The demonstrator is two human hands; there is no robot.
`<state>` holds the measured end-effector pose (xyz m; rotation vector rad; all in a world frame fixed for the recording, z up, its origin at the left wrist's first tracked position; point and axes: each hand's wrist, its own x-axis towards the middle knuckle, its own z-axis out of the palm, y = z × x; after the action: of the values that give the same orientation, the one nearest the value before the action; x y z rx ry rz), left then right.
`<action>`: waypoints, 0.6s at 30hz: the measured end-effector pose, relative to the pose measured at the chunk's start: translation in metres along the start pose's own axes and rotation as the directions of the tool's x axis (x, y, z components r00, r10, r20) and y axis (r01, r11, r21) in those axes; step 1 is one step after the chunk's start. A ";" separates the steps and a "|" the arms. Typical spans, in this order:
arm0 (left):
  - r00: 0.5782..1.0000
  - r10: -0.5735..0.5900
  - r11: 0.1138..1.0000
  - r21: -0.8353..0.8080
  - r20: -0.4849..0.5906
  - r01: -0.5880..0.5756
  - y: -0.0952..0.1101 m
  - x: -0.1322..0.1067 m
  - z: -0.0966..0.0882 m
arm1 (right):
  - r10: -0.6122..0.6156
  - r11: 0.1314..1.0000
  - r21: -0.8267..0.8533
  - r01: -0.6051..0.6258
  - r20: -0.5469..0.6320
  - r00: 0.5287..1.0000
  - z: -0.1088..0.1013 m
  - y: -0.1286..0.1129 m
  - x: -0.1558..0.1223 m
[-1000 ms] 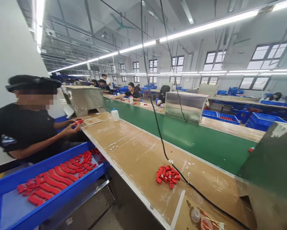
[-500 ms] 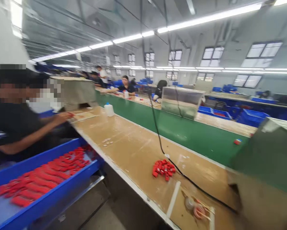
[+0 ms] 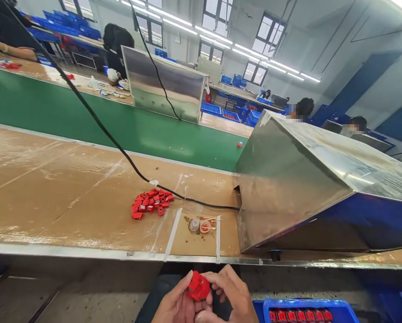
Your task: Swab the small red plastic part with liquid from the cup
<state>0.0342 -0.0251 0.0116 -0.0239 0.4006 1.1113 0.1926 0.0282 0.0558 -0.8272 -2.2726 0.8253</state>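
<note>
Low in the view, just in front of the table edge, my left hand [image 3: 176, 300] grips a small red plastic piece [image 3: 199, 286] between thumb and fingers. My right hand [image 3: 232, 294] closes in from the other side, its curled fingertips pressed to the piece's right edge. The fingers hide part of its shape. On the table ahead lies a loose heap of similar red plastic pieces [image 3: 152, 202]. Right of the heap, between two strips of white tape, are a small clear cup [image 3: 194, 225] and a small dish of reddish liquid [image 3: 205, 227] with thin sticks across it.
A large metal hood [image 3: 298, 193] stands on the table at the right. A black cable [image 3: 120, 150] crosses over the table to it. Beyond runs a green belt [image 3: 86, 112]. Below right sits a blue bin [image 3: 308, 305] with rows of red pieces. Other people sit farther off.
The view has swung right and down. The neighbouring worker and the blue tray of red pieces have left the picture. Both my hands and the red piece now show.
</note>
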 end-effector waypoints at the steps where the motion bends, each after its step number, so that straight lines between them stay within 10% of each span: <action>1: 1.000 0.000 1.000 -0.008 -0.003 0.000 0.001 -0.001 0.002 | 0.011 0.998 0.058 -0.010 -0.018 1.000 -0.002 0.001 -0.002; 9: 0.993 -0.031 0.978 0.200 -0.112 0.053 -0.003 0.002 0.006 | -0.025 0.983 0.182 0.014 0.059 0.998 0.007 0.032 -0.015; 18: 0.988 0.024 0.759 0.646 -0.155 0.083 0.008 0.007 -0.005 | -0.003 0.997 0.074 -0.010 0.165 0.986 -0.001 0.021 -0.009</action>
<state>0.0281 -0.0166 0.0063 0.5072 0.9137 0.8884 0.2067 0.0353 0.0392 -0.7535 -2.3675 1.0077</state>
